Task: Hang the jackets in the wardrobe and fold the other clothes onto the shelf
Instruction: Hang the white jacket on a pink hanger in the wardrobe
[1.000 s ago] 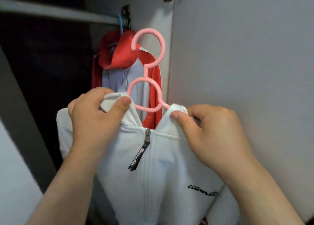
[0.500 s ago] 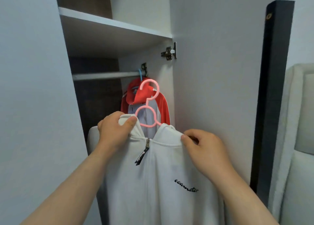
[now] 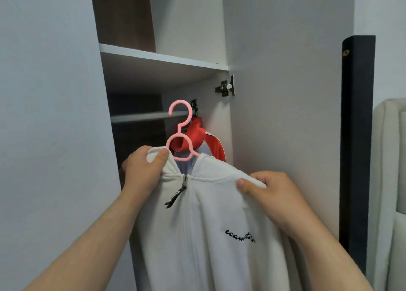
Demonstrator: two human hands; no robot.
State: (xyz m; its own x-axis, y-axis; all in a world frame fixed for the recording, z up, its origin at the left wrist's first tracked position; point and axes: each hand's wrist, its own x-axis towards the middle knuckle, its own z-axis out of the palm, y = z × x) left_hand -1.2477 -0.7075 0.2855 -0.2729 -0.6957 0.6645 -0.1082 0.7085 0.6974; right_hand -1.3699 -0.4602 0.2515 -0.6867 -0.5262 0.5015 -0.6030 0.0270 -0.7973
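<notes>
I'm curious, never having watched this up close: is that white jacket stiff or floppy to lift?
Probably floppy: the jacket bunches where the left hand and right hand pinch it, and it hangs limp below them. Likely light for its size, since the thin pink hanger shows no bending under it.

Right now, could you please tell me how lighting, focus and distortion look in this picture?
Head view: soft, even light with no glare; the white jacket and pink hanger are sharp, chest lettering legible. Head view: the recess behind the hanging rail is in deep shadow. Head view: wide-angle distortion makes the wardrobe door edge lean.
</notes>
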